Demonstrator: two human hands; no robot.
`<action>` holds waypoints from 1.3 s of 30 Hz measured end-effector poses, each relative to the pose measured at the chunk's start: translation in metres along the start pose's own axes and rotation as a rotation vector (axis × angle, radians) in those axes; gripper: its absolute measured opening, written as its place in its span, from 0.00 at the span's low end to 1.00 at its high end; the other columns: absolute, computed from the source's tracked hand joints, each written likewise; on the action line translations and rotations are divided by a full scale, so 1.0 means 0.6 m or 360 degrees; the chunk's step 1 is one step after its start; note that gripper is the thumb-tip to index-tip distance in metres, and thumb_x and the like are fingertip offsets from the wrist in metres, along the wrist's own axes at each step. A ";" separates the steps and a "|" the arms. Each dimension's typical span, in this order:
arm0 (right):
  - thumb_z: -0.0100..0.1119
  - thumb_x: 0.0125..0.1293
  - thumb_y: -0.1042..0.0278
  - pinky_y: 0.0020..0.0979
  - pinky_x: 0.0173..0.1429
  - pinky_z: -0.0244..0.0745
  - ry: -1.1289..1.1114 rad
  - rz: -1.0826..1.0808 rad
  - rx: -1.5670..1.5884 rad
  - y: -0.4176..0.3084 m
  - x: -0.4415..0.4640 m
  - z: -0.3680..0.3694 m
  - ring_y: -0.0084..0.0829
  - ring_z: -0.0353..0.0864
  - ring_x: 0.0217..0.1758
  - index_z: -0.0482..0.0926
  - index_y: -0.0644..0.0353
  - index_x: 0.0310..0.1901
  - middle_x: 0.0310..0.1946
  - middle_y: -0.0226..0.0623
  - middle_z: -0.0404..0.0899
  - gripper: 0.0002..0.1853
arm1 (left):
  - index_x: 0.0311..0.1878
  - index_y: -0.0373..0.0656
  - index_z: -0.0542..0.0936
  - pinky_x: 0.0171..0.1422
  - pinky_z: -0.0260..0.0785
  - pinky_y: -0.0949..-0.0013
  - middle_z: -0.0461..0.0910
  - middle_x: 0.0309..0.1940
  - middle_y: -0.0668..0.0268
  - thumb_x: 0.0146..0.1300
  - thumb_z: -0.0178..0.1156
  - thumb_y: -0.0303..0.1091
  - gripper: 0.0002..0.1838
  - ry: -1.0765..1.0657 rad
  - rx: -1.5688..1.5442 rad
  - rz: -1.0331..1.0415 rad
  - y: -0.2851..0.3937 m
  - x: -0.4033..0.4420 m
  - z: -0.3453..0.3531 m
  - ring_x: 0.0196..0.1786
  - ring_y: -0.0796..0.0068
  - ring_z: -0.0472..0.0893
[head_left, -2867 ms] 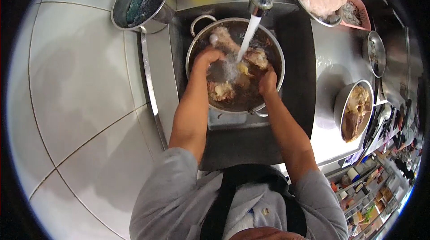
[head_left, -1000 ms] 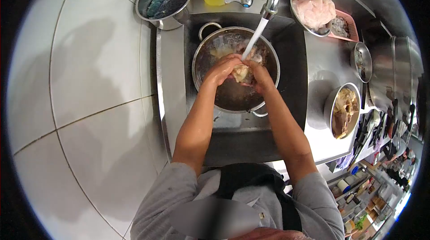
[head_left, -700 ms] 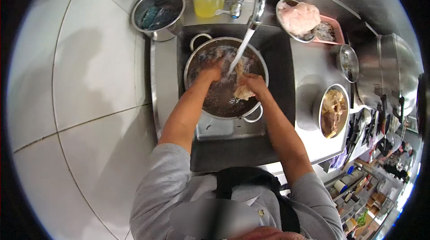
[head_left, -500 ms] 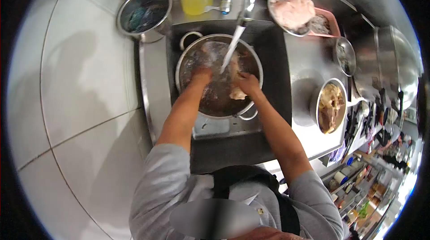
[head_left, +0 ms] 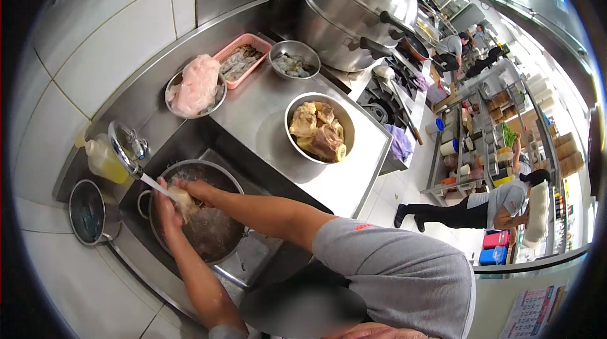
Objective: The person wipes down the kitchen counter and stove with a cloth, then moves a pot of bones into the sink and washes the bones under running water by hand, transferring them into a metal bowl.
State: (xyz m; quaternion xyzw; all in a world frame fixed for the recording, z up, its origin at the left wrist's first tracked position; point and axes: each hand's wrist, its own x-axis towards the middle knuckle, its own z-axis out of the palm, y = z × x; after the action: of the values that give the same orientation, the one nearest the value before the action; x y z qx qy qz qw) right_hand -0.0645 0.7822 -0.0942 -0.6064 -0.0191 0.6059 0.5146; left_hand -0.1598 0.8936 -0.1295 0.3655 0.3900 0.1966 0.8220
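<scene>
In the head view, a steel pot of murky water stands in the sink. Over it, a pale chunk of meat, seemingly with bone, is held between both hands under running water. My left hand presses on its left side, fingers closed. From the right, my right hand grips the same chunk, its fingertips partly hidden. The curved tap pours onto the hands and meat. On the counter to the right, a steel bowl contains several cooked-looking meat chunks with bone.
Behind the sink are a bowl of pale pink meat, a pink basket, and a small steel bowl. A yellow liquid jug and a steel saucepan stand left. A large steamer and stove lie beyond; a co-worker carries something white.
The view has swung right, bringing the kitchen and co-workers in. My hands have come together and raised the meat chunk from the water into the tap's stream.
</scene>
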 end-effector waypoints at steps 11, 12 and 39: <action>0.62 0.58 0.52 0.38 0.44 0.75 0.0901 -0.1007 -0.0556 0.045 -0.001 0.013 0.45 0.82 0.41 0.78 0.63 0.44 0.37 0.50 0.81 0.22 | 0.66 0.38 0.58 0.58 0.65 0.63 0.71 0.55 0.54 0.59 0.63 0.49 0.39 0.0054 0.0017 0.0123 -0.016 -0.058 0.037 0.56 0.64 0.72; 0.63 0.57 0.53 0.37 0.44 0.75 0.1000 -0.1122 -0.0470 0.039 -0.004 0.017 0.43 0.82 0.41 0.77 0.64 0.45 0.37 0.50 0.81 0.22 | 0.68 0.38 0.55 0.57 0.66 0.63 0.70 0.55 0.53 0.58 0.65 0.49 0.42 0.0068 -0.0154 0.0196 -0.006 -0.092 0.063 0.56 0.64 0.72; 0.58 0.56 0.61 0.37 0.44 0.75 -0.0140 -0.0291 -0.0261 0.000 0.061 0.017 0.44 0.82 0.38 0.81 0.64 0.42 0.35 0.51 0.81 0.17 | 0.59 0.39 0.67 0.57 0.64 0.65 0.72 0.51 0.61 0.69 0.46 0.46 0.23 0.0414 0.0217 0.0323 -0.091 -0.063 0.005 0.55 0.70 0.72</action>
State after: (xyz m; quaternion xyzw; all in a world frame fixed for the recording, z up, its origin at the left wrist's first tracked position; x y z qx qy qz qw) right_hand -0.0625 0.8123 -0.1174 -0.6150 -0.1465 0.5789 0.5150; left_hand -0.1784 0.8334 -0.1507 0.4293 0.4666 0.2974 0.7138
